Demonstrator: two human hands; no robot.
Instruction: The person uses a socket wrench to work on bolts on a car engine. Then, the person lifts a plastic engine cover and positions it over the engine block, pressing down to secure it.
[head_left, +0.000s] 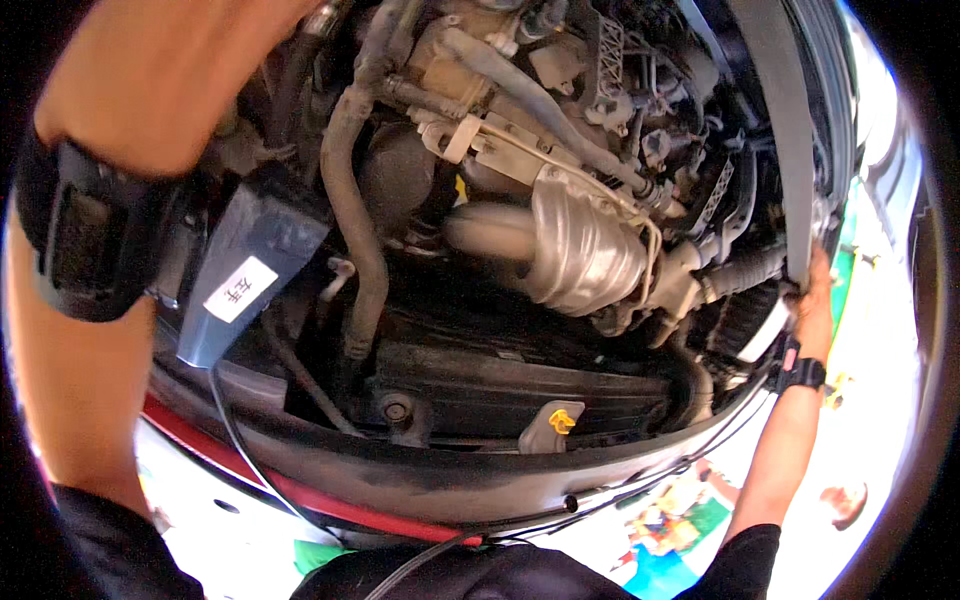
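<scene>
Head-worn L fisheye cam, wide FOV, facing dn, close abv engine bay

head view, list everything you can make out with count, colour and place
ribbed metal cover: one, silver, centre right
bent hose: one, grey-brown, left of centre
small handle: one, yellow, lower centre
long bar: one, grey, upper right
tapered case: one, dark blue-grey, left
label: one, white, on the case
strip: one, red, lower left
cables: several, black, lower part
other engine parts: many, mostly grey, top
wrist straps: two, black, one per arm
left arm: one, black-sleeved, left; fingers unseen
right hand: one, bare, right, by the bar's lower end; grip unclear
</scene>
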